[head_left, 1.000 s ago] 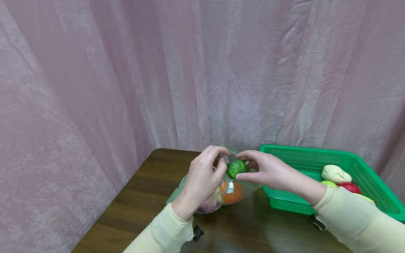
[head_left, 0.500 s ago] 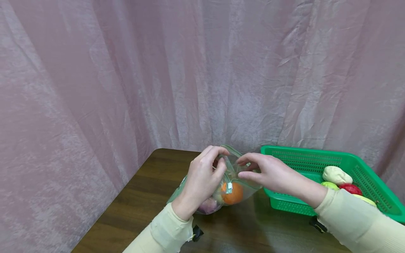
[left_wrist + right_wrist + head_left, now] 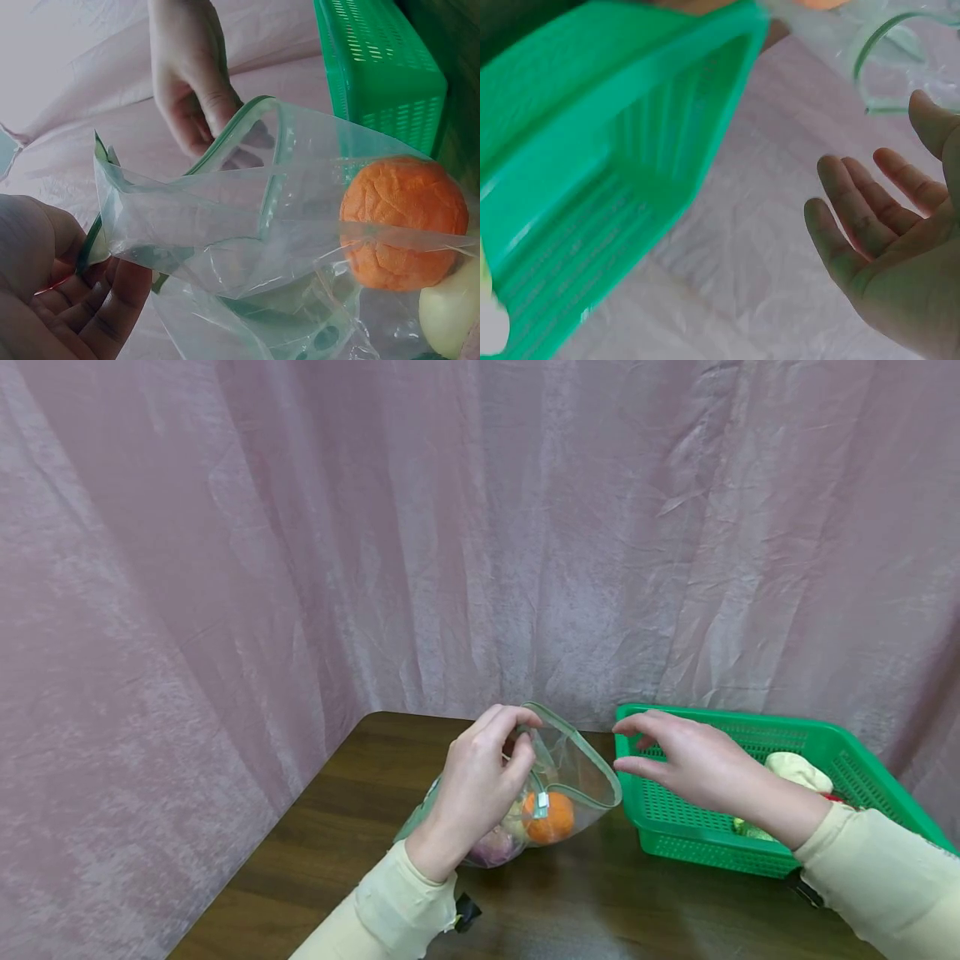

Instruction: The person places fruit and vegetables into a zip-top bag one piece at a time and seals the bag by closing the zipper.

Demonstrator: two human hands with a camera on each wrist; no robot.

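Note:
My left hand [image 3: 483, 781] pinches the rim of a clear zip bag [image 3: 588, 793] with green edging, keeping its mouth spread wide. Through the bag's wall show an orange ball-like fruit [image 3: 405, 223], a pale rounded piece [image 3: 451, 313] and a purplish one [image 3: 492, 847] low down. A white slider [image 3: 542, 802] sits on the green zip edge. My right hand [image 3: 693, 760] is apart from the bag, above the near left part of the green basket [image 3: 705, 850]. In the right wrist view its fingers [image 3: 853, 206] are relaxed and hold nothing.
In the basket lie a cream-coloured piece [image 3: 797, 770], a light green one [image 3: 752, 830] and a red one [image 3: 831, 797], partly behind my right arm. A brown wooden table [image 3: 315, 827] lies beneath, with a pink curtain [image 3: 480, 543] behind it.
A green round vegetable left my right hand into the bag between the first and second frames. The right hand has since moved right, over the basket. The left hand has stayed on the bag.

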